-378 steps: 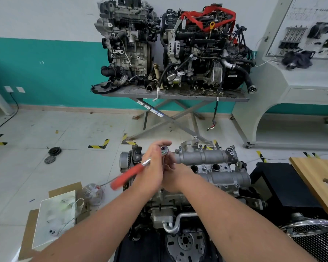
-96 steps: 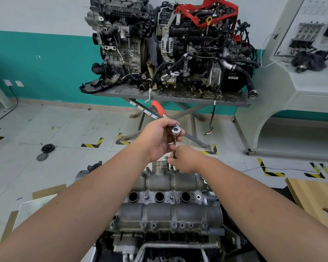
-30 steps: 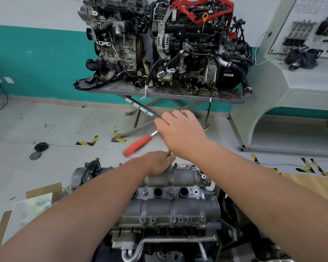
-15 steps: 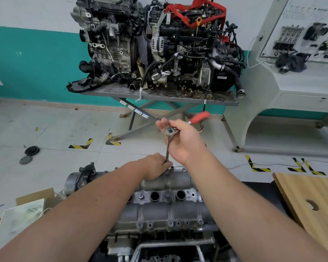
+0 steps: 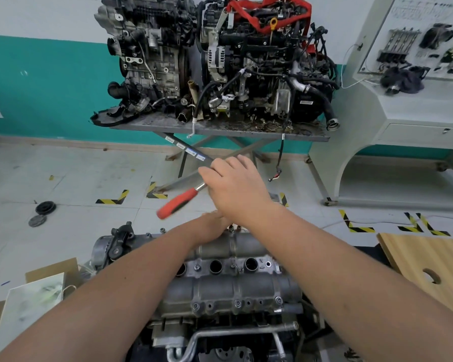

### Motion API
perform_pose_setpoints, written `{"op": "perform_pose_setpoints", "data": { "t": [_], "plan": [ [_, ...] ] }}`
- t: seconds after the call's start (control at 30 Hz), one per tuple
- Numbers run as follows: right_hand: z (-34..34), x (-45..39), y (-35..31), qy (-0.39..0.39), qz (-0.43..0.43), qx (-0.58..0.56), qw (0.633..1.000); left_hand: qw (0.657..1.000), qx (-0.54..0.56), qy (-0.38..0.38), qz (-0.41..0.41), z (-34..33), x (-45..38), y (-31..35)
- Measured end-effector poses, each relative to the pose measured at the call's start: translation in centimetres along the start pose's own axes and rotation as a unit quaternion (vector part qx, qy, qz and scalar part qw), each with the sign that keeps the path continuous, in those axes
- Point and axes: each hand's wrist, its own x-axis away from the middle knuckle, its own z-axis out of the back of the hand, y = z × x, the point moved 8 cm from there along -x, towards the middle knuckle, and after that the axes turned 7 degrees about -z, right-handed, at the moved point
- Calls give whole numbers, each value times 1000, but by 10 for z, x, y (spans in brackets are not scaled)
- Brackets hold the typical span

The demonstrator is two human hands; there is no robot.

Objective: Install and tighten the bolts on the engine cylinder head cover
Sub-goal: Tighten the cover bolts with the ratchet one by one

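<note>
Right hand point(image 5: 236, 189) grips a red-handled ratchet point(image 5: 178, 202) above the cylinder head cover point(image 5: 230, 288); left hand point(image 5: 211, 226) rests there, grip unclear.

A tiled floor point(image 5: 63, 178) carries two black discs point(image 5: 42, 212) and flat cardboard point(image 5: 53, 270).

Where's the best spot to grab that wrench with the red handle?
The red grip at the wrench's free end, from the left. It sticks out down-left, clear of both hands, and is thicker than the bare shaft. The right hand covers the head end.
</note>
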Motion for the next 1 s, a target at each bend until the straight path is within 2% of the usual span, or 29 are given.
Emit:
{"op": "perform_pose_setpoints", "data": {
  "t": [0.07,0.13,0.23,0.3,0.33,0.37,0.4,0.47,0.5,0.53,0.57,0.6,0.67,0.7,0.73,0.8,0.83,0.87,0.9,0.93,1.0],
  "plan": [
    [-3,-8,1,-99,-21,53,993,998,46,28,9,8,4,-2],
    [-5,-12,2,-185,-52,45,980,996,81,32,0,10,12,-1],
    [-4,-25,8,-234,-94,26,967,993,118,29,-13,2,13,-2],
    [-9,-24,18,-284,-177,-96,937,991,128,38,-10,-1,11,-1],
    [-14,-20,22,-308,-243,-213,895,990,132,39,-7,-2,12,0],
    [-18,-12,24,-319,-317,-343,825,990,135,39,-10,-2,13,1],
    [-22,-4,25,-306,-385,-464,737,990,134,39,-16,-2,14,2],
    [-31,9,28,-213,-468,-667,539,989,138,41,-21,-1,13,3],
    [-34,14,27,-159,-480,-744,436,990,136,39,-21,-1,12,3],
    [-38,17,27,-110,-472,-799,355,990,134,38,-21,-1,13,4],
    [-42,20,30,-70,-460,-826,319,990,136,37,-22,-2,11,4],
    [-45,22,34,-36,-446,-837,317,990,134,38,-23,-3,10,5],
    [-45,25,37,15,-418,-831,366,992,120,36,-25,-4,8,5],
    [-45,26,37,24,-405,-812,419,992,118,34,-24,-5,7,3],
    [-44,27,35,25,-389,-778,492,992,124,30,-22,-5,8,3],
    [-31,27,32,43,-323,-653,683,990,137,35,-30,-4,10,4],
    [-19,26,32,83,-272,-562,776,988,144,50,-37,-2,11,6],
    [-7,25,29,123,-208,-456,856,984,148,79,-54,2,13,10],
    [1,24,24,150,-149,-346,914,978,155,111,-78,7,15,14],
    [6,22,19,158,-107,-250,949,975,161,122,-97,9,15,18],
    [7,13,14,124,-66,-106,984,986,141,74,-59,4,15,16]
  ]
}}
